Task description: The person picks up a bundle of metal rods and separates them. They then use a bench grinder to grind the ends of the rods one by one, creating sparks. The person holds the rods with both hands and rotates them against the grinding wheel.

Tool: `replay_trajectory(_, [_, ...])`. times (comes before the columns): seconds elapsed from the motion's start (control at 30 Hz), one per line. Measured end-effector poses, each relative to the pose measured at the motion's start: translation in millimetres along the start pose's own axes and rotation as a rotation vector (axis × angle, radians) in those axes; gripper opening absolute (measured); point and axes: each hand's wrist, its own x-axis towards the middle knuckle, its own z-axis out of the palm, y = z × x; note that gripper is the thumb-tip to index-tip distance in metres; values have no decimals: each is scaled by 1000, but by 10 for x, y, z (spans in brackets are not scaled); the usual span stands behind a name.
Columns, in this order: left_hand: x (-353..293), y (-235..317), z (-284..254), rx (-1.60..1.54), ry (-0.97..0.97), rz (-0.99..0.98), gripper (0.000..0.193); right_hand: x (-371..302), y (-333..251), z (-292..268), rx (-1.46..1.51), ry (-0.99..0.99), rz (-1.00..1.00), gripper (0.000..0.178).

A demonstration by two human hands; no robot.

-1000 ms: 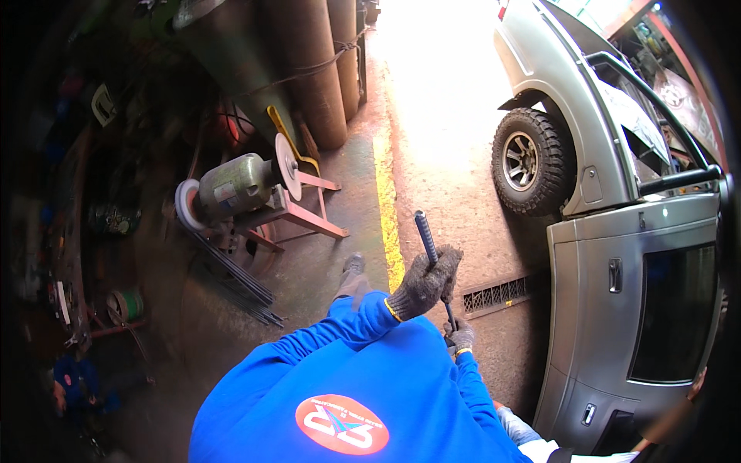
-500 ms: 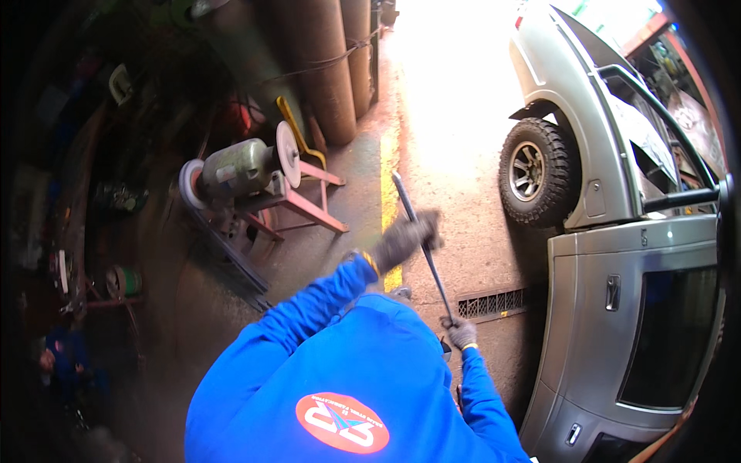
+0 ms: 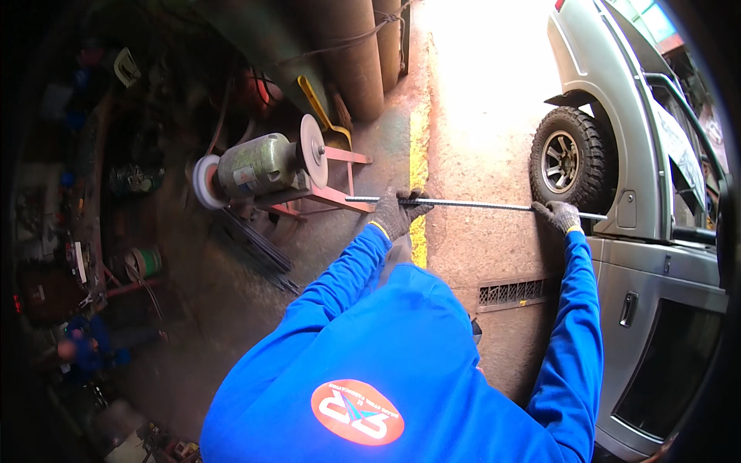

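A long, thin ribbed steel bar (image 3: 478, 204) lies level across in front of me, held between both gloved hands. My left hand (image 3: 394, 215), in a dark grey knit glove, is closed around it near its left end. Farther right my right hand (image 3: 559, 216), gloved the same way, grips the bar, and a short length sticks out beyond it. The bar's left tip comes close to the red stand (image 3: 330, 196) of a bench grinder (image 3: 257, 165). One pale grinding disc (image 3: 313, 151) faces the bar's side; a second wheel (image 3: 206, 183) sits at the far left end.
Several dark bars (image 3: 258, 251) lie on the floor below the grinder. To the right stands a silver vehicle (image 3: 656, 278) with a knobbly tyre (image 3: 571, 158). A floor grate (image 3: 513, 292) is near my right arm. Large brown cylinders (image 3: 347, 62) and a yellow-handled dustpan (image 3: 316, 100) stand behind.
The bar has swung from a steep slant to nearly level. My right hand has moved up and to the right, and my left hand slightly left in the picture.
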Motion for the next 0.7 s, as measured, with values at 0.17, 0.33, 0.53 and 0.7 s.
replay_trajectory(0.17, [90,267,42,-71,19,57,35,479,-366,-288,-1,-107,-5,78])
replay_trajectory(0.33, [154,480,39,-36,43,104,25,804,-566,-307,1,-147,-6,77])
replay_trajectory(0.53, [208,641,42,-98,104,70,28,982,-670,-281,-5,-164,-37,79])
replay_trajectory(0.7, [151,716,113,-88,134,65,31,1026,-722,-236,0,-174,-28,80])
